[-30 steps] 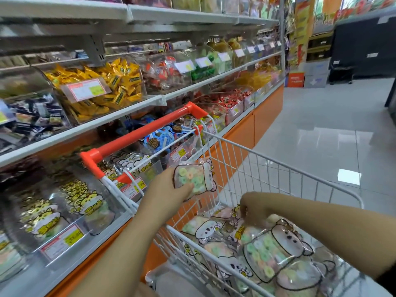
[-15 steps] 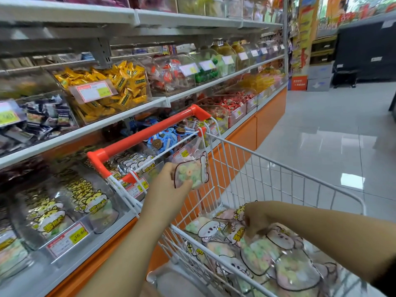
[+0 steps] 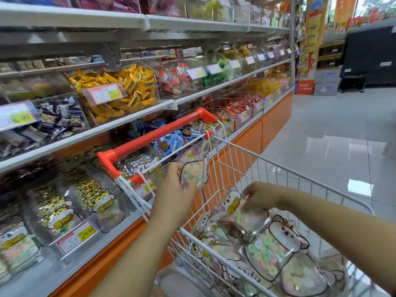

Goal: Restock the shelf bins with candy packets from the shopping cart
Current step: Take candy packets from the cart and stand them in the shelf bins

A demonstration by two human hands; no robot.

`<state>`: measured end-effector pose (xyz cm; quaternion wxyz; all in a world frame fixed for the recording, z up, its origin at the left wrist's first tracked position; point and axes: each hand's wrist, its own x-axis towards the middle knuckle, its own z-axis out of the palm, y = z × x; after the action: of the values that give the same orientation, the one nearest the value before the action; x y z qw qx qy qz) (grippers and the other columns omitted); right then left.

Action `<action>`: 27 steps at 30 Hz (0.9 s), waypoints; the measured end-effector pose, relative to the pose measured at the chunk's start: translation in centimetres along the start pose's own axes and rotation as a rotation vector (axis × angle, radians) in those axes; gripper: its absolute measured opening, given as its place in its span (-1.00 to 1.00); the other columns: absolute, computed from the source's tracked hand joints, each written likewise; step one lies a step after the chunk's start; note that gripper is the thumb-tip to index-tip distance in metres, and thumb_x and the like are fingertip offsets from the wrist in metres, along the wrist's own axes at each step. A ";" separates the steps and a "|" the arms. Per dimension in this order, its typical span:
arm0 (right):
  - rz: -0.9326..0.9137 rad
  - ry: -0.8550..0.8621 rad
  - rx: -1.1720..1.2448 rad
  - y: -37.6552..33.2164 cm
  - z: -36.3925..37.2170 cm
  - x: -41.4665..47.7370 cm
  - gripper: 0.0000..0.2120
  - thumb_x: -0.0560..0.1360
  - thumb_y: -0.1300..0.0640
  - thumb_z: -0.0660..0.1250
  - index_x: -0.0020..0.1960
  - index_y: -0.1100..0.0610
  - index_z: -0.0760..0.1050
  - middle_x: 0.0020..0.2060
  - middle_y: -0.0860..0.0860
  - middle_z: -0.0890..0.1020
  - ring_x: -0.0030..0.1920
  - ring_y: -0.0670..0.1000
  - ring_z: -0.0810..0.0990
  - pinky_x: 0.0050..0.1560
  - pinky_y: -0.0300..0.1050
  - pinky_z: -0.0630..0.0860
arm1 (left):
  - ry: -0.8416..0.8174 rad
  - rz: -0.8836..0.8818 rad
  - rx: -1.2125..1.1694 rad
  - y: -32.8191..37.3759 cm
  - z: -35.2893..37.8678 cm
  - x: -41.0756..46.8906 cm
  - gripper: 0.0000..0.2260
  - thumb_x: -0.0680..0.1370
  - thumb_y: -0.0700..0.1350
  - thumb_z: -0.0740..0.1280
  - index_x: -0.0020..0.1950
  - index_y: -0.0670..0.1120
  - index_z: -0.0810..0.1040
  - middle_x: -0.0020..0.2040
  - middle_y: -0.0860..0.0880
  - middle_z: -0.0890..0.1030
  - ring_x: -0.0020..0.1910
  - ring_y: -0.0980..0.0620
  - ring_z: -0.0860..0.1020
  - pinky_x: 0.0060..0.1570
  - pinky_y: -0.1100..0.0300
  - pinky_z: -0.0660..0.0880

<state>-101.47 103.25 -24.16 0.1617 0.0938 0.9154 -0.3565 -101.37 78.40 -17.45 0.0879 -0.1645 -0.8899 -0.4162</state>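
My left hand (image 3: 174,189) grips a clear candy packet (image 3: 194,173) of pastel ring sweets, held above the cart's near-left corner beside the orange handle (image 3: 150,138). My right hand (image 3: 260,197) pinches another cat-shaped packet (image 3: 234,205) and holds it just above the pile of similar packets (image 3: 274,251) inside the white wire shopping cart (image 3: 242,161). Clear shelf bins (image 3: 70,202) with the same cat-printed packets line the lowest shelf to the left.
Higher shelves carry bins of yellow-wrapped candy (image 3: 120,91), dark packets (image 3: 57,118), red sweets (image 3: 233,103) and blue lollipop packs (image 3: 169,142). Price tags (image 3: 76,236) hang on the bin fronts. Shiny tiled floor (image 3: 334,136) stretches to the right of the cart.
My left hand has carried its packet up and toward the shelf. My right hand has closed on a packet and lifted it off the pile. The view has tilted slightly.
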 end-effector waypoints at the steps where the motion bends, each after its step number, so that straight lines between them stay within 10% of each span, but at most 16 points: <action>1: -0.037 0.065 0.152 -0.4 -0.7 -0.5 -0.78 0.45 0.13 0.50 0.00 0.19 0.54 -0.16 0.12 0.59 -0.27 0.05 0.54 -0.23 -0.10 0.51 | 0.009 0.022 0.040 0.0 0.1 -0.1 -0.84 0.62 -0.06 0.30 0.12 0.10 0.34 -0.12 0.10 0.58 -0.28 0.10 0.57 -0.36 0.14 0.47; 6: -0.029 0.088 1.005 -4.4 -0.5 -3.4 -0.94 0.59 0.27 0.31 0.02 0.28 0.49 -0.21 0.15 0.61 -0.36 0.03 0.58 -0.42 -0.17 0.53 | -0.041 0.194 0.188 0.6 0.8 -0.9 -0.86 0.63 0.00 0.27 0.01 0.15 0.30 -0.18 0.10 0.49 -0.36 0.09 0.45 -0.42 0.12 0.33; 9: -0.040 -0.060 1.319 -6.2 0.8 -4.2 -0.73 0.67 0.10 0.18 0.18 0.29 0.48 -0.12 0.22 0.70 -0.18 0.18 0.72 -0.10 0.18 0.66 | -0.110 0.270 0.298 0.2 0.9 -0.9 -0.80 0.60 -0.07 0.32 0.05 0.18 0.33 0.03 0.20 0.43 -0.07 0.07 0.42 -0.17 0.06 0.47; 14: -0.173 -0.130 1.178 -6.7 1.8 -4.7 -0.67 0.55 -0.05 0.35 0.07 0.22 0.62 -0.08 0.19 0.68 -0.08 0.19 0.69 0.14 0.24 0.59 | -0.279 0.411 0.294 0.3 0.9 -0.6 -0.75 0.52 -0.11 0.37 0.06 0.19 0.40 0.24 0.28 0.38 0.20 0.12 0.33 0.10 0.09 0.43; 18: -0.168 0.058 1.035 -5.9 1.7 -3.9 -0.62 0.52 0.08 0.43 0.17 0.35 0.51 -0.12 0.20 0.60 -0.20 0.12 0.53 -0.26 -0.05 0.48 | -0.358 0.359 0.190 0.0 0.7 -0.8 -0.77 0.46 0.24 0.32 0.05 0.21 0.48 0.27 0.36 0.36 0.28 0.28 0.34 0.25 0.07 0.44; 23: -0.431 -0.034 0.990 -6.5 2.0 -4.3 -0.71 0.61 0.16 0.30 0.30 0.22 0.48 0.11 0.15 0.68 0.13 0.18 0.65 0.12 0.00 0.57 | -0.336 -0.030 -0.220 0.7 -0.4 0.4 -0.19 0.42 0.30 0.42 0.56 0.15 0.14 0.41 0.21 0.32 0.37 0.15 0.40 0.38 0.02 0.36; 27: -0.513 -0.070 0.686 -6.7 1.3 -5.0 -0.59 0.57 -0.10 0.34 0.31 0.10 0.48 0.16 0.08 0.66 0.20 0.12 0.63 0.30 0.13 0.51 | -0.422 -0.069 -0.238 0.0 -0.7 1.2 -0.53 0.47 0.11 0.50 0.31 0.04 0.46 0.14 0.13 0.65 0.04 0.20 0.64 0.09 0.14 0.58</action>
<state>-98.44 97.25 -19.07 0.0579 -0.1007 0.7314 -0.6720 -102.49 78.13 -16.64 -0.1341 -0.2264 -0.8384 -0.4774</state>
